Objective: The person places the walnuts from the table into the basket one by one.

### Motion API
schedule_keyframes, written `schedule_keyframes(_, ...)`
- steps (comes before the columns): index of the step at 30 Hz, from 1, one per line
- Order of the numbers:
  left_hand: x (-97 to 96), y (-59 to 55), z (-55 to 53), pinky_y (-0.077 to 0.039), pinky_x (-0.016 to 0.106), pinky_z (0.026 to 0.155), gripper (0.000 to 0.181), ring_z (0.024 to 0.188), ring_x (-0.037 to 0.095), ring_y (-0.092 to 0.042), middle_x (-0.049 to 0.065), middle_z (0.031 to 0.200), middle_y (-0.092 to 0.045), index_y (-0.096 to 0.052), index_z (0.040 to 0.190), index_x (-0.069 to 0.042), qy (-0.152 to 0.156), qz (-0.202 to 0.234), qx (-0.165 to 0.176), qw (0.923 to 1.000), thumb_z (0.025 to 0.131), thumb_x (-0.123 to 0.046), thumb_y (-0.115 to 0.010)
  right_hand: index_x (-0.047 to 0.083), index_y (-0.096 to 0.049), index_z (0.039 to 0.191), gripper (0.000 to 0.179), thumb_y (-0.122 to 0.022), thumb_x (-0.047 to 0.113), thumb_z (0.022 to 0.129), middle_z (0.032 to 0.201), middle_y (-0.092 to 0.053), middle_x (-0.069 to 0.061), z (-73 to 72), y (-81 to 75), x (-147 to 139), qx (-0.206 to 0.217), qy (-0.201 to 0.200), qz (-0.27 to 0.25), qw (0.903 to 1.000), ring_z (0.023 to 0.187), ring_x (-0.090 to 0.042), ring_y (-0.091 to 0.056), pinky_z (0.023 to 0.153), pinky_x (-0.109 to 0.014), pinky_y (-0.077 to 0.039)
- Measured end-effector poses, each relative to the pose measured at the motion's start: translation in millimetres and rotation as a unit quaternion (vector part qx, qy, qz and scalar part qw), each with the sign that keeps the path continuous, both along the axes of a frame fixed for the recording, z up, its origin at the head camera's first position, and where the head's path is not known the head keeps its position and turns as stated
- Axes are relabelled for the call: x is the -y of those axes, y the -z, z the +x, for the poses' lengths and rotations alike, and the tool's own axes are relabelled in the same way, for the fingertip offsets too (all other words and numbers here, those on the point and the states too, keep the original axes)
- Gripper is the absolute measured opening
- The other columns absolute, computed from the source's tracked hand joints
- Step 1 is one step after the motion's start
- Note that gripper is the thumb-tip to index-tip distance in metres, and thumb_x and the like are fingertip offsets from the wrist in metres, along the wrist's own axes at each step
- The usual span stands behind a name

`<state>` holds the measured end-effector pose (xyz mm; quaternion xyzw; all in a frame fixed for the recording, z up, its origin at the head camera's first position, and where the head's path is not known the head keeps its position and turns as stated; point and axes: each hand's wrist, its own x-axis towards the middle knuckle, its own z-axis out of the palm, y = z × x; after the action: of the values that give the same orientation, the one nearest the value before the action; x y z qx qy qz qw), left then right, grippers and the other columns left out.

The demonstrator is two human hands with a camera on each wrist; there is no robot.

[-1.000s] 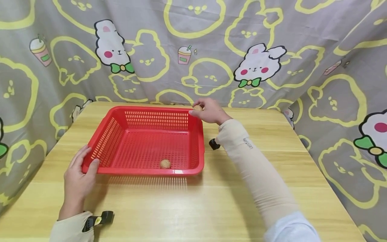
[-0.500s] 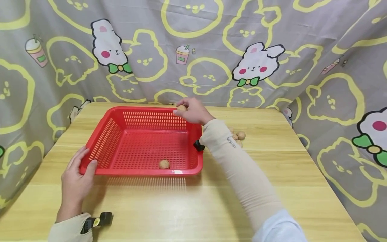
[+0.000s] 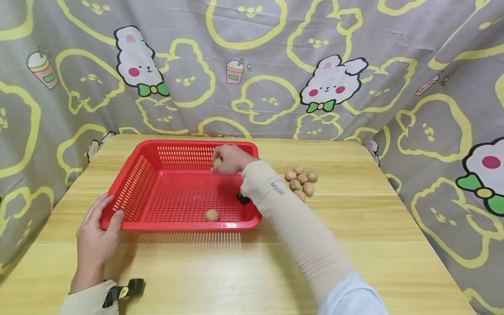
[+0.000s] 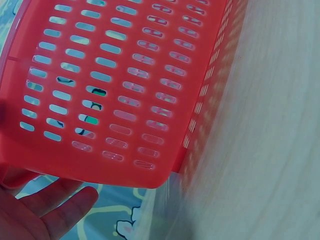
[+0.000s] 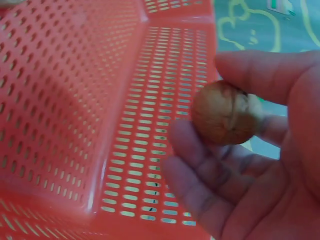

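Observation:
A red plastic basket point(image 3: 189, 225) with slotted walls stands on the table. My left hand point(image 3: 96, 238) grips its near left corner, thumb over the rim; in the left wrist view, fingers point(image 4: 70, 207) show just beneath the rim. My right hand point(image 3: 234, 158) is above the inside of the basket, near its far wall. It holds a walnut point(image 5: 225, 114) between thumb and fingers, clear of the basket floor. Another walnut point(image 3: 211, 215) lies on the basket floor by the near wall.
Several walnuts point(image 3: 302, 178) lie in a cluster on the wooden table point(image 3: 354, 227), to the right of the basket. A patterned curtain point(image 3: 271, 100) hangs behind the table and along both sides.
My right hand has moved left and lower with the walnut, from the far right corner to over the basket's inside. The walnut cluster has come into view. My left hand stays at the rim.

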<state>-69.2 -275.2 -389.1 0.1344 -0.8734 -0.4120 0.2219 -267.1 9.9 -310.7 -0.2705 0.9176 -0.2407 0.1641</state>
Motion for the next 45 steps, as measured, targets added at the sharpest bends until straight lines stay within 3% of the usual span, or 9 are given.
schedule_keyframes(8, -0.7, -0.1, 0.2, -0.029, 0.010, 0.102, 0.047, 0.138, 0.018, -0.034, 0.001, 0.151, -0.040, -0.049, 0.142, -0.005, 0.004, 0.000, -0.010, 0.9999, 0.096, -0.016, -0.054, 0.012, -0.061, 0.098, 0.012, -0.068, 0.014, 0.088, 0.093, -0.057, -0.003, 5.5, 15.2, 8, 0.055, -0.033, 0.097, 0.9933, 0.078, -0.015, -0.051, 0.061, -0.024, -0.043)
schedule_keyframes(15, -1.1, 0.5, 0.5, -0.030, 0.009, 0.100, 0.047, 0.137, 0.015, -0.035, -0.002, 0.151, -0.040, -0.050, 0.141, -0.006, -0.002, 0.000, -0.010, 1.0000, 0.096, -0.016, -0.055, 0.014, -0.067, 0.092, 0.012, -0.068, 0.004, 0.084, 0.090, -0.061, -0.001, 11.9, 23.5, 7, 0.060, -0.044, 0.129, 0.9888, 0.081, -0.015, -0.055, 0.060, -0.023, -0.046)
schedule_keyframes(25, -0.6, 1.0, -0.3, -0.030, 0.009, 0.101, 0.046, 0.136, 0.012, -0.036, -0.002, 0.150, -0.042, -0.051, 0.140, -0.005, -0.002, 0.001, -0.021, 0.9998, 0.095, -0.015, -0.056, 0.018, -0.065, 0.089, 0.014, -0.075, 0.010, 0.081, 0.088, -0.063, -0.003, 12.2, 26.5, 9, 0.100, 0.038, 0.132, 0.9855, 0.082, -0.018, -0.058, 0.064, -0.030, -0.050)
schedule_keyframes(29, -1.3, 0.4, 0.6, -0.030, 0.010, 0.102, 0.047, 0.137, 0.014, -0.036, -0.001, 0.150, -0.042, -0.050, 0.140, -0.005, -0.003, 0.000, -0.018, 0.9998, 0.095, -0.015, -0.055, 0.019, -0.065, 0.095, 0.012, -0.071, 0.026, 0.089, 0.093, -0.062, -0.001, 12.2, 24.7, 9, 0.063, 0.013, 0.142, 0.9878, 0.086, -0.016, -0.055, 0.071, -0.028, -0.048)
schedule_keyframes(33, -2.1, 0.1, 2.2, -0.029, 0.009, 0.102, 0.046, 0.137, 0.016, -0.036, 0.001, 0.150, -0.042, -0.051, 0.140, -0.005, -0.004, -0.001, -0.018, 0.9998, 0.095, -0.015, -0.056, 0.016, -0.065, 0.105, 0.018, -0.067, 0.028, 0.091, 0.102, -0.060, 0.000, 10.8, 20.4, 6, 0.019, -0.016, 0.142, 0.9895, 0.091, -0.016, -0.054, 0.074, -0.027, -0.047)
schedule_keyframes(45, -3.8, 0.4, 1.8, -0.029, 0.009, 0.102, 0.046, 0.137, 0.015, -0.035, 0.000, 0.150, -0.042, -0.051, 0.140, -0.004, -0.004, 0.002, -0.020, 0.9998, 0.095, -0.015, -0.055, 0.014, -0.060, 0.113, 0.028, -0.067, 0.031, 0.091, 0.101, -0.059, -0.002, 1.9, -11.0, -10, -0.019, -0.020, 0.083, 0.9962, 0.091, -0.017, -0.055, 0.076, -0.030, -0.048)
